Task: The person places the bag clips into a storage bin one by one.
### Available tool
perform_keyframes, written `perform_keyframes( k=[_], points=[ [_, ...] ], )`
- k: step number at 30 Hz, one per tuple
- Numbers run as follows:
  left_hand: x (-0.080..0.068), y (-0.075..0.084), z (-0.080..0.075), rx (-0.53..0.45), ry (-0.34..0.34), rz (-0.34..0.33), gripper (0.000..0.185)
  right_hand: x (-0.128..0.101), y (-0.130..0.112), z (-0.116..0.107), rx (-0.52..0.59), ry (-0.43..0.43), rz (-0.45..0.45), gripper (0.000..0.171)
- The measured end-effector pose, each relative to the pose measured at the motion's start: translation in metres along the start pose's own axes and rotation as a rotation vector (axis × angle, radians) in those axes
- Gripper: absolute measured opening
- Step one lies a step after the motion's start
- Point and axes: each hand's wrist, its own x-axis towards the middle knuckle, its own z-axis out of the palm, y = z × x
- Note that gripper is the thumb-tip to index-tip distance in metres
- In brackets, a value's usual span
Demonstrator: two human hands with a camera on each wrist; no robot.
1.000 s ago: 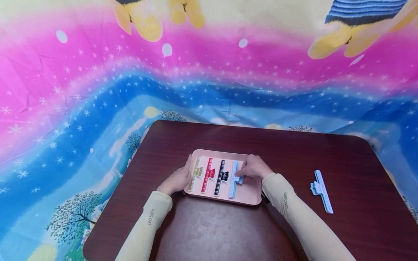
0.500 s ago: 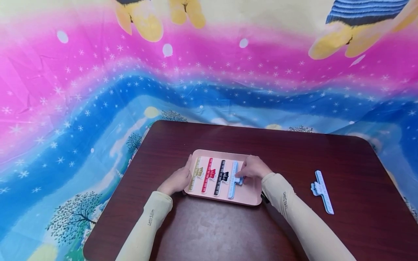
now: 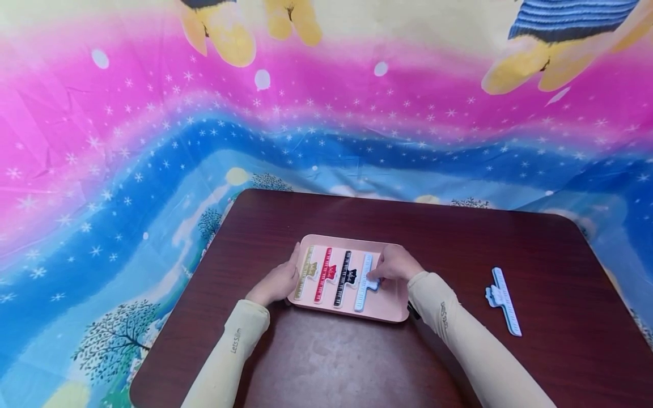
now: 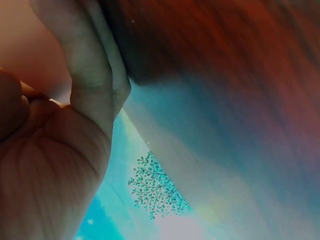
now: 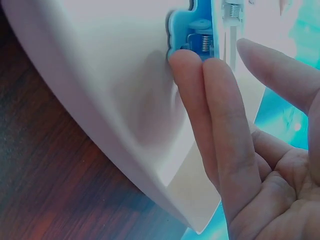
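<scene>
A pink tray (image 3: 395, 313) holds a row of clips with piano-key bars: gold (image 3: 305, 273), red (image 3: 325, 276), black (image 3: 344, 280) and light blue (image 3: 364, 283). My right hand (image 3: 398, 263) reaches over the tray's right side to the light blue clip. In the right wrist view, two straight fingertips (image 5: 217, 75) meet the blue clip's handle (image 5: 182, 30) by its spring, while the thumb (image 5: 265, 65) stands a little apart on the other side. My left hand (image 3: 278, 283) rests along the tray's left wall with fingers (image 4: 87, 65) extended.
Another light blue clip (image 3: 504, 303) lies by itself on the dark wooden table (image 3: 331, 362), right of the tray. Behind the table hangs a printed cloth (image 3: 326, 113) in pink and blue. Pale sleeves (image 3: 459, 328) cover both forearms.
The light blue clip in the tray has turned slightly, its near end going left, and its handle sits flatter. The right fingers have shifted only a little; the left hand and tray stay put.
</scene>
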Motion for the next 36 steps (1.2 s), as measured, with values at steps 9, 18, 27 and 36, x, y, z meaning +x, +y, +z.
perform_keyframes(
  k=[9, 18, 27, 36],
  points=[
    [-0.001, 0.001, -0.001, 0.052, 0.029, 0.024, 0.068, -0.001, 0.003, 0.002, 0.029, 0.000, -0.031, 0.021],
    [-0.002, 0.002, -0.002, 0.041, 0.034, 0.028, 0.068, -0.001, 0.005, 0.002, 0.051, 0.013, -0.050, 0.017],
    [0.000, 0.000, -0.001, 0.039, 0.023, 0.021, 0.068, -0.006, 0.006, -0.007, -0.022, 0.026, -0.067, 0.018],
    [-0.001, 0.000, -0.001, 0.042, 0.031, 0.038, 0.068, -0.021, 0.016, -0.027, -0.063, 0.131, -0.138, 0.030]
  ],
)
